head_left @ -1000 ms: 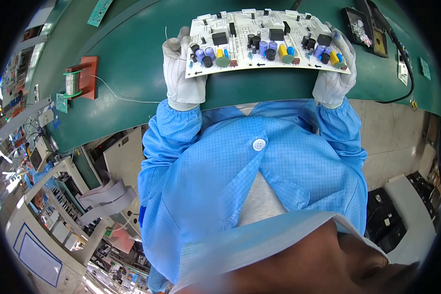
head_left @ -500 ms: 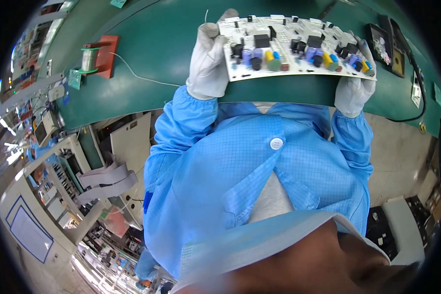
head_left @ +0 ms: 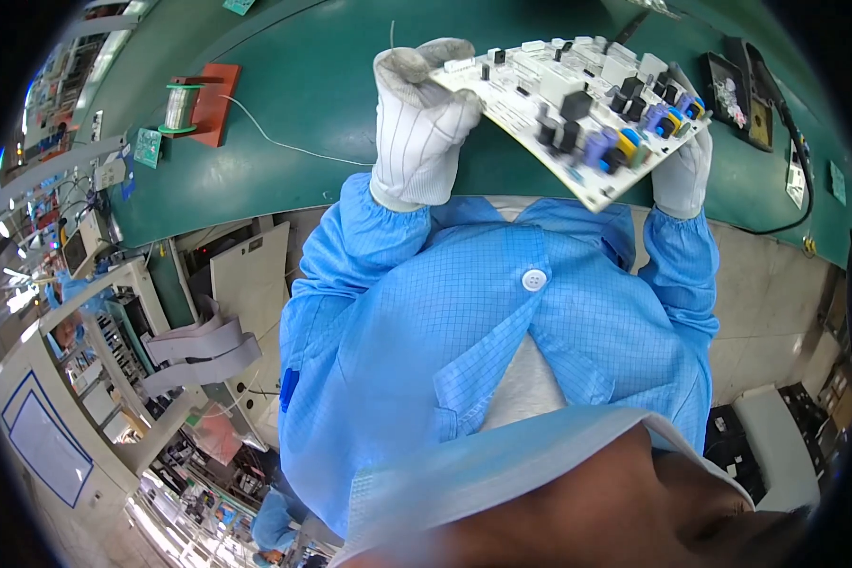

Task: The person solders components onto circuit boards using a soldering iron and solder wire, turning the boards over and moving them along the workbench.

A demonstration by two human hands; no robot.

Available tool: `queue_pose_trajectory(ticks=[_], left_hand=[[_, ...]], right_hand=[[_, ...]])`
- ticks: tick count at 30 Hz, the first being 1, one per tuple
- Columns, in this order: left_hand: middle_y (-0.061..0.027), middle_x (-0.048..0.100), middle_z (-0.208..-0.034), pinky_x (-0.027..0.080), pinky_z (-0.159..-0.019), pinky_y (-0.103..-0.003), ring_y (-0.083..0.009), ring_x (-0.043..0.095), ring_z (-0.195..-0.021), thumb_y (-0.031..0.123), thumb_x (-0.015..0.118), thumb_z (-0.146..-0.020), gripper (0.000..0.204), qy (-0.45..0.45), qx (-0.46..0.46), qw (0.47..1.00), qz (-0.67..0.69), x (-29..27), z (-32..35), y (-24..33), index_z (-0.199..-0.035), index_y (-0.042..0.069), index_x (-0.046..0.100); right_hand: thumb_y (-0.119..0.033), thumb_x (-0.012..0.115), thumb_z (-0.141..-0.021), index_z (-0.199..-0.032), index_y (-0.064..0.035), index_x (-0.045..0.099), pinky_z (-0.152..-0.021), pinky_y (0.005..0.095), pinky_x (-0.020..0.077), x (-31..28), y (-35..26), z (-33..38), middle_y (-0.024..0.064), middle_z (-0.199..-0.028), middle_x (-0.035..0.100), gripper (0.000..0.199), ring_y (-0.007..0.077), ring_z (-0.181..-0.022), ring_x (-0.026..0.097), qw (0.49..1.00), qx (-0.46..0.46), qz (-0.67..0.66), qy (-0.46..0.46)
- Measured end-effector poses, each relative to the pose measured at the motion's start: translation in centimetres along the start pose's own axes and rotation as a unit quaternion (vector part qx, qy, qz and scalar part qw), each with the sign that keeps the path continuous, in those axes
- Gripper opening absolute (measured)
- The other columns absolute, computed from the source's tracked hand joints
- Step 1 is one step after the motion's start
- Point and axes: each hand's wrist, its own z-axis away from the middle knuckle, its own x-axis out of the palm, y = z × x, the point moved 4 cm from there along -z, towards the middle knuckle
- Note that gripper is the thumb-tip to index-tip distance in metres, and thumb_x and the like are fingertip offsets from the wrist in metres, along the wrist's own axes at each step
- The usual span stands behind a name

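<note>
A white circuit board (head_left: 577, 104) studded with black, blue and yellow parts is held up over the green bench (head_left: 312, 104), tilted so its near right corner dips. My left hand (head_left: 421, 123), in a white striped glove, grips the board's left end. My right hand (head_left: 683, 170), also gloved, holds its right end and is partly hidden behind the board. Both blue sleeves rise from the lower middle of the view.
A spool of solder wire (head_left: 180, 106) stands on a red block (head_left: 220, 114) at the far left of the bench, a thin wire trailing from it. A black tray (head_left: 734, 95) and a black cable (head_left: 795, 199) lie at the right. Racks and machines fill the left.
The board has been lifted and tilted, its left end raised toward me; both hands moved with it, and the view has shifted to the right.
</note>
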Motion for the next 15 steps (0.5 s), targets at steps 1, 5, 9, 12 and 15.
queue_pose_trajectory(ticks=[1, 5, 9, 12, 15], left_hand=[[-0.0175, 0.05, -0.122, 0.05, -0.088, -0.033, -0.0218, 0.056, -0.105, 0.004, 0.074, -0.081, 0.057, -0.01, 0.015, 0.999, -0.028, 0.5, 0.2, 0.5, -0.116, 0.008, 0.029], [-0.016, 0.051, -0.117, 0.053, -0.088, -0.036, -0.0231, 0.058, -0.104, -0.001, 0.077, -0.077, 0.06, -0.006, 0.039, 0.997, -0.061, 1.9, 1.0, 1.2, -0.112, 0.009, 0.029], [-0.0169, 0.052, -0.116, 0.056, -0.089, -0.037, -0.0251, 0.059, -0.107, -0.007, 0.079, -0.073, 0.065, -0.019, 0.063, 0.996, -0.057, 3.9, 1.5, 1.4, -0.11, 0.01, 0.028], [-0.0182, 0.053, -0.116, 0.059, -0.092, -0.039, -0.0267, 0.061, -0.11, -0.015, 0.077, -0.07, 0.068, -0.03, 0.083, 0.996, 0.018, 5.0, 1.9, 1.2, -0.107, 0.01, 0.026], [-0.0184, 0.053, -0.117, 0.059, -0.09, -0.041, -0.0279, 0.062, -0.11, -0.016, 0.077, -0.07, 0.067, -0.051, 0.074, 0.996, -0.013, 4.9, 1.7, 1.1, -0.107, 0.01, 0.026]], right_hand=[[-0.016, 0.048, -0.1, -0.125, 0.0017, 0.054, -0.082, 0.0311, 0.0558, 0.3, 1.6, 0.2, 0.0128, -0.117, 0.062, 0.032, 0.02, -0.094, 0.065, 0.951, 0.132, -0.278, 0.022], [-0.02, 0.053, -0.098, -0.141, 0.0036, 0.041, -0.094, 0.0317, 0.0502, 0.2, 3.9, 0.5, 0.0148, -0.124, 0.059, 0.05, 0.0214, -0.109, 0.062, 0.953, 0.164, -0.251, -0.048], [-0.017, 0.055, -0.095, -0.147, -0.0005, 0.031, -0.102, 0.0369, 0.0472, 1.4, 5.2, 1.2, 0.0194, -0.138, 0.047, 0.06, 0.0263, -0.123, 0.054, 0.941, 0.192, -0.276, 0.049], [-0.019, 0.053, -0.097, -0.149, -0.0008, 0.025, -0.109, 0.0399, 0.0416, 2.6, 2.8, 1.5, 0.0203, -0.15, 0.031, 0.062, 0.0306, -0.133, 0.043, 0.937, 0.144, -0.305, 0.086], [-0.022, 0.049, -0.101, -0.144, -0.0014, 0.034, -0.109, 0.0351, 0.0407, 3.6, -0.6, 1.8, 0.016, -0.14, 0.042, 0.05, 0.0242, -0.125, 0.05, 0.949, 0.126, -0.261, 0.122]])
